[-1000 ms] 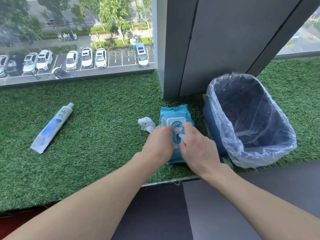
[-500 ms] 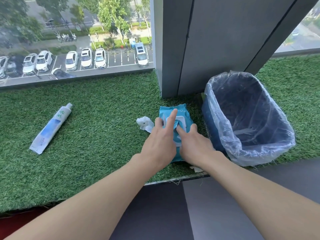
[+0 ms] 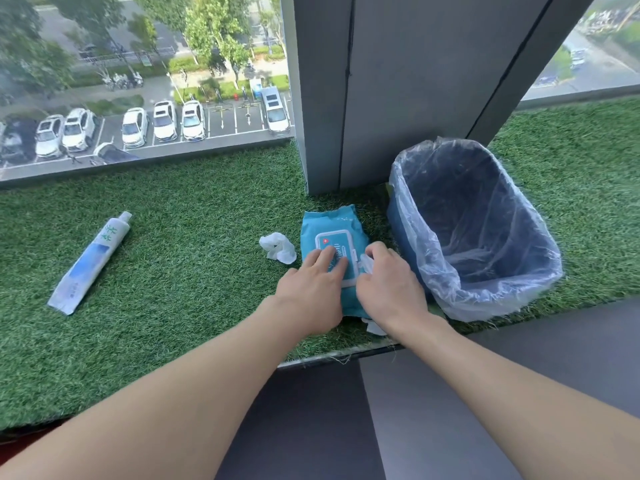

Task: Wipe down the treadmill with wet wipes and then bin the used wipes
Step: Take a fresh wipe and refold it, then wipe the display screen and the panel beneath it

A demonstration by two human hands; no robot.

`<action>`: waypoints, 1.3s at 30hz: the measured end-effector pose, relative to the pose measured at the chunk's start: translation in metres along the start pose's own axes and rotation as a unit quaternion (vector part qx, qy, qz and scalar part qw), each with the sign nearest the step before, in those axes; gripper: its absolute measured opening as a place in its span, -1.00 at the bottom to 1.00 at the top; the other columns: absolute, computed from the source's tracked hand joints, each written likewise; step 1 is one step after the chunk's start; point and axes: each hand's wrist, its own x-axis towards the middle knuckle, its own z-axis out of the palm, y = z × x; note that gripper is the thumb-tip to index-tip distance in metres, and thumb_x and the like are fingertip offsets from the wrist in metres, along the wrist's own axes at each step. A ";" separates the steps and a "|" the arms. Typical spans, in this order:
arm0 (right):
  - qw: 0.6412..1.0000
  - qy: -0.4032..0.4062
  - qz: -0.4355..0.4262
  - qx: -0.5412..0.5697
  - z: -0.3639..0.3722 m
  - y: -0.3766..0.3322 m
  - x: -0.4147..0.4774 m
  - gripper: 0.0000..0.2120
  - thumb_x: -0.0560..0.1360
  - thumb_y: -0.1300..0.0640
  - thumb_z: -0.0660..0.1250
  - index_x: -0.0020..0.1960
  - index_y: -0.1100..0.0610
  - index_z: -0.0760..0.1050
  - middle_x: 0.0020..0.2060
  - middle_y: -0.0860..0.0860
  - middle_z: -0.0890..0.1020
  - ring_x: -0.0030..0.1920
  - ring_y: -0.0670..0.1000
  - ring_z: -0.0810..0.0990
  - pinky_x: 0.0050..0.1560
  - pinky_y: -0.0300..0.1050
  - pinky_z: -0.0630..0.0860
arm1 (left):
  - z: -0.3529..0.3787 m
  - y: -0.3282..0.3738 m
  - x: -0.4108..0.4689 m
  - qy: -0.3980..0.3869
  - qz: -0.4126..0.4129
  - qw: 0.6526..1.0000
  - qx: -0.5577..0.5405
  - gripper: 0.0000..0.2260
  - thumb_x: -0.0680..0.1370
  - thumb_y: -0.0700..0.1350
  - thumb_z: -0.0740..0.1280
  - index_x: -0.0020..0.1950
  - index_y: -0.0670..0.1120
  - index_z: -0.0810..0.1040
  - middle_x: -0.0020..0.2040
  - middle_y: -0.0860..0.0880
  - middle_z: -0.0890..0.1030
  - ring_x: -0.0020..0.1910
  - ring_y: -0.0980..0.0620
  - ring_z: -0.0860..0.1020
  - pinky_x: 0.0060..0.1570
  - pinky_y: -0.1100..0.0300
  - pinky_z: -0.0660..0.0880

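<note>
While my left hand (image 3: 311, 289) lies flat on the wet wipe pack (image 3: 332, 221), its fingers straight and pressing on the lid (image 3: 335, 239), my right hand (image 3: 391, 285) curls at the lid's right edge. Its fingertips pinch a small fold of white wipe (image 3: 366, 264); I cannot tell how much of the sheet is out.

I see the pack as a soft teal pouch with a crinkled seam along its far end. Its lid is a teal panel with a white frame and a small red square in one corner, and it sits flat against the pouch. The pack lies on the artificial grass (image 3: 190, 237) of the window ledge, at the foot of the grey pillar (image 3: 381, 81).

Just left of the pack lies a crumpled wipe (image 3: 278, 248), white and bunched, close to it but not touching. Just to the right stands the blue bin (image 3: 401, 230), lined with a clear plastic bag (image 3: 533, 220) that folds over its rim.

A white scrap (image 3: 375, 328) shows under my right wrist at the near end of the pack. Well away to the left, a white-and-blue squeeze tube (image 3: 91, 261) lies slantwise on the grass.
</note>
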 end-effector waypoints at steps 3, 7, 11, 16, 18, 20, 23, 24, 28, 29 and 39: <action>0.997 0.007 0.002 0.078 -0.010 -0.008 -0.002 -0.63 0.54 0.18 0.22 0.34 0.11 0.35 0.22 0.07 0.50 0.15 0.15 0.49 0.05 0.00 0.43 | -0.018 0.002 0.000 -0.004 -0.026 0.992 -0.121 -0.48 0.53 -0.18 0.20 0.51 -0.06 0.29 0.50 -0.08 0.23 0.48 -0.14 0.26 0.36 -0.11 0.35; 0.968 0.001 0.036 0.248 -0.054 -0.036 -0.011 -0.86 0.52 0.21 0.23 0.07 0.11 0.39 -0.13 -0.01 0.45 -0.17 0.03 0.42 -0.28 -0.10 0.36 | -0.057 0.022 -0.023 0.104 -0.060 0.947 -0.298 -0.59 0.56 -0.27 0.17 0.39 -0.07 0.49 0.32 -0.06 0.49 0.24 -0.05 0.49 0.10 0.23 0.43; 0.885 -0.024 0.089 0.456 -0.148 -0.066 -0.032 -0.90 0.43 0.09 0.22 -0.14 0.09 0.33 -0.33 0.05 0.40 -0.36 0.03 0.40 -0.40 -0.13 0.39 | -0.143 0.075 -0.051 0.103 0.013 0.868 -0.485 -0.81 0.56 -0.12 0.19 -0.08 -0.11 0.58 -0.18 -0.01 0.60 -0.17 0.02 0.55 -0.04 0.09 0.50; 0.795 -0.012 0.109 0.597 -0.322 -0.070 -0.085 -0.74 0.65 0.07 0.03 -0.05 0.20 0.38 -0.31 0.19 0.47 -0.41 0.09 0.46 -0.32 -0.10 0.40 | -0.273 0.170 -0.088 0.007 0.194 0.868 -0.456 -0.80 0.62 0.02 0.33 0.17 -0.03 0.61 -0.03 0.17 0.67 -0.04 0.21 0.59 0.02 0.32 0.44; 0.790 0.040 0.093 0.604 -0.395 -0.057 -0.119 -0.80 0.65 0.16 0.05 -0.09 0.18 0.34 -0.31 0.14 0.42 -0.37 0.07 0.42 -0.30 -0.06 0.34 | -0.316 0.215 -0.102 -0.005 0.231 0.881 -0.412 -0.74 0.58 0.11 0.36 0.13 -0.03 0.65 -0.07 0.07 0.70 -0.11 0.19 0.57 -0.01 0.23 0.46; 0.793 0.119 0.062 0.594 -0.461 -0.035 -0.157 -0.78 0.64 0.28 0.07 -0.17 0.19 0.34 -0.36 0.12 0.43 -0.37 0.05 0.43 -0.30 -0.05 0.36 | -0.356 0.273 -0.117 0.039 0.267 0.898 -0.346 -0.72 0.56 0.13 0.37 -0.10 -0.06 0.68 -0.23 0.00 0.69 -0.27 0.21 0.49 -0.21 0.28 0.40; 0.801 0.182 0.041 0.568 -0.530 -0.006 -0.207 -0.79 0.67 0.28 0.11 -0.14 0.20 0.38 -0.29 0.10 0.48 -0.28 0.05 0.50 -0.20 -0.04 0.46 | -0.399 0.347 -0.140 0.072 0.322 0.898 -0.291 -0.69 0.58 0.02 0.38 -0.34 -0.06 0.56 -0.48 0.09 0.53 -0.48 0.23 0.40 -0.40 0.28 0.31; 0.794 0.196 0.034 0.575 -0.555 0.004 -0.230 -0.84 0.68 0.23 0.14 -0.08 0.21 0.37 -0.25 0.09 0.47 -0.25 0.05 0.50 -0.17 -0.04 0.48 | -0.412 0.377 -0.149 0.060 0.343 0.894 -0.283 -0.71 0.59 0.01 0.37 -0.28 -0.10 0.59 -0.46 0.05 0.55 -0.47 0.16 0.42 -0.39 0.24 0.33; 0.821 0.266 0.018 0.504 -0.643 0.053 -0.332 -0.69 0.59 0.21 0.32 0.28 0.24 0.33 0.03 0.08 0.58 0.00 0.02 0.60 0.02 -0.11 0.56 | -0.447 0.500 -0.184 0.030 0.417 0.859 -0.294 -0.75 0.61 0.01 0.33 -0.15 -0.12 0.63 -0.32 -0.11 0.64 -0.41 0.05 0.51 -0.37 0.18 0.40; 0.827 0.290 0.018 0.481 -0.661 0.069 -0.357 -0.75 0.57 0.25 0.34 0.20 0.27 0.40 0.02 0.09 0.62 0.02 0.06 0.63 0.10 -0.01 0.57 | -0.453 0.534 -0.194 0.024 0.437 0.846 -0.303 -0.76 0.61 0.01 0.32 -0.15 -0.10 0.63 -0.28 -0.13 0.66 -0.38 0.00 0.55 -0.33 0.14 0.43; 0.797 0.454 0.048 0.395 -0.797 0.287 -0.529 -0.74 0.53 0.34 0.37 0.19 0.39 0.46 0.12 0.34 0.58 0.00 0.17 0.65 0.02 0.06 0.61 | -0.435 0.856 -0.247 -0.042 0.512 0.775 -0.368 -0.91 0.60 -0.26 0.28 0.08 -0.15 0.54 -0.16 -0.29 0.65 -0.39 -0.04 0.57 -0.43 0.23 0.45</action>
